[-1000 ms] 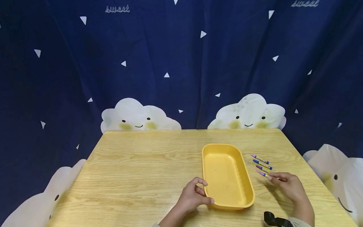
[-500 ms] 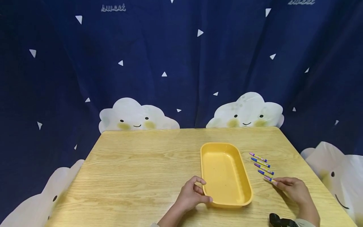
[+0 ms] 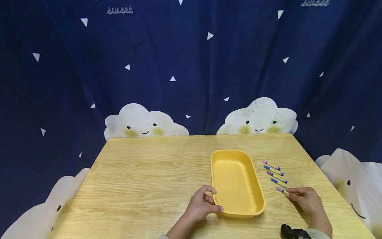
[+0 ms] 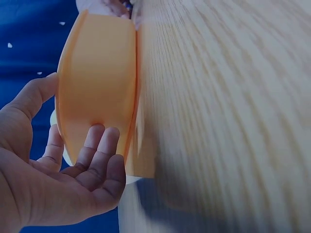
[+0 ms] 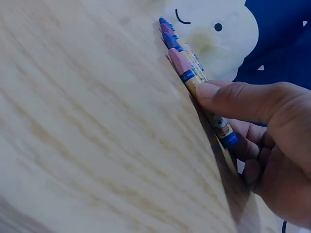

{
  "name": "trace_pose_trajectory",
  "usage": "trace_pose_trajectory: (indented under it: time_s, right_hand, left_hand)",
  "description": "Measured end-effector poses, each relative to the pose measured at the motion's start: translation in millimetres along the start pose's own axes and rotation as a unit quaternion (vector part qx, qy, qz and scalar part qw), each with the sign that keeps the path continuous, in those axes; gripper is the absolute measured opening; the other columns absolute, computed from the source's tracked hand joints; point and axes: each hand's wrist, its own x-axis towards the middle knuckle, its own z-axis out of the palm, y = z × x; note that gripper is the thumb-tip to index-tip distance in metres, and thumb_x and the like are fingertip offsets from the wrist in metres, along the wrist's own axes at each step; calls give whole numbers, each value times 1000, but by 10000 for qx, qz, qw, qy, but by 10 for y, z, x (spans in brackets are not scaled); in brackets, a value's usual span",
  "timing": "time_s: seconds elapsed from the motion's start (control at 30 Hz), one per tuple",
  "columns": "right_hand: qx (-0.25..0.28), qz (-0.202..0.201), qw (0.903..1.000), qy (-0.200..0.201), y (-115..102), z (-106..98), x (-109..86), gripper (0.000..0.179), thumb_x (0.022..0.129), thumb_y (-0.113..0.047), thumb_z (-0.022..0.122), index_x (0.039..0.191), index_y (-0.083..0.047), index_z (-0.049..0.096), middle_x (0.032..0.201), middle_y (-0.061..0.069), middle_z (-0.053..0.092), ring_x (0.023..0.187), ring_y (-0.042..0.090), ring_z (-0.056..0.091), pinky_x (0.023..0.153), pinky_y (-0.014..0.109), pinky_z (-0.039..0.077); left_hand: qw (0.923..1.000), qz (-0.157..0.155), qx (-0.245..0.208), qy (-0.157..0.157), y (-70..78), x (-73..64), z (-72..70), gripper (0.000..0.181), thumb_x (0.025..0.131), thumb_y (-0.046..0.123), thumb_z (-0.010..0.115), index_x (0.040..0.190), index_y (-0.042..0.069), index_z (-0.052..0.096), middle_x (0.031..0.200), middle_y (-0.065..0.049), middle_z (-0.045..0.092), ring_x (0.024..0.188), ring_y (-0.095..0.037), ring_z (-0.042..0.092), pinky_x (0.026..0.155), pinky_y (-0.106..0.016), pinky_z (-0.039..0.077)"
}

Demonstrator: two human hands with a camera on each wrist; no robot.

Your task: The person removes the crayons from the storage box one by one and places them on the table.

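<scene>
My left hand (image 3: 200, 203) holds the near left corner of a yellow plastic tray (image 3: 235, 186), with the thumb at its rim. In the left wrist view, several fingertips (image 4: 112, 133) of that hand touch the tray's outer wall. To the right of the tray, my right hand (image 3: 307, 199) pinches a pink crayon (image 5: 181, 60) between thumb and fingers, low over the table. Beyond it lies a slanted row of crayons: a blue crayon (image 3: 277, 182), a purple crayon (image 3: 276, 176), another blue crayon (image 3: 272, 170) and a pink-tipped crayon (image 3: 270, 165) farthest away.
The light wooden table (image 3: 143, 179) extends left of the tray. Behind it hangs a dark blue curtain (image 3: 149, 49) with white clouds and triangles. A black strap device (image 3: 293, 231) sits on my right wrist.
My right hand has moved toward me with the pink crayon, and the nearer blue crayon in the row now shows. The left hand stays at the tray's corner. The head view has shifted slightly.
</scene>
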Motion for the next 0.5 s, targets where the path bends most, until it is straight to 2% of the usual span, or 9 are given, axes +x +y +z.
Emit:
trace_pose_trajectory:
  time_s: [0.13,0.2,0.3,0.37,0.43,0.5]
  right_hand:
    - [37,56,10000,9,14,9,0,29,82,-21,72,97,4,71,101,20,65,88,21,57,75,38,44]
    - [460,254,9986,-30,15,21,-3,32,82,-20,72,101,6,69,102,20,64,86,15,57,74,33,46]
    - [618,413,9972,20,-4,6,-35,39,85,-27,70,105,6,67,106,20,63,86,9,55,70,23,44]
    - [572,478,9972,83,-39,-31,-71,43,88,-31,65,108,7,65,106,24,62,88,16,58,70,29,46]
    - [4,259,9992,291,-101,-81,-111,44,91,-35,60,108,5,65,106,27,61,88,27,60,69,37,45]
    - [-158,-5,9987,484,-202,-123,-145,41,93,-31,57,109,7,64,107,31,58,89,40,59,68,48,44]
  left_hand:
    - [10000,12,30,-9,-3,5,2,52,63,6,84,106,7,54,83,-10,53,70,-19,51,55,-29,44]
    - [10000,34,59,-18,-4,4,0,52,64,6,84,107,7,54,83,-10,53,70,-19,51,55,-29,44]
    - [9999,82,116,-92,-2,-8,-14,53,65,8,84,108,8,54,85,-10,53,71,-19,53,57,-30,45]
    - [9995,113,177,-248,17,-32,-43,53,66,11,83,110,8,53,89,-11,52,75,-20,54,60,-31,46]
    - [9987,129,255,-428,52,-66,-98,55,68,15,83,114,10,53,96,-11,51,81,-22,53,65,-33,47]
    - [9977,153,412,-519,99,-112,-185,58,70,20,82,119,12,53,104,-12,49,88,-26,52,70,-37,47]
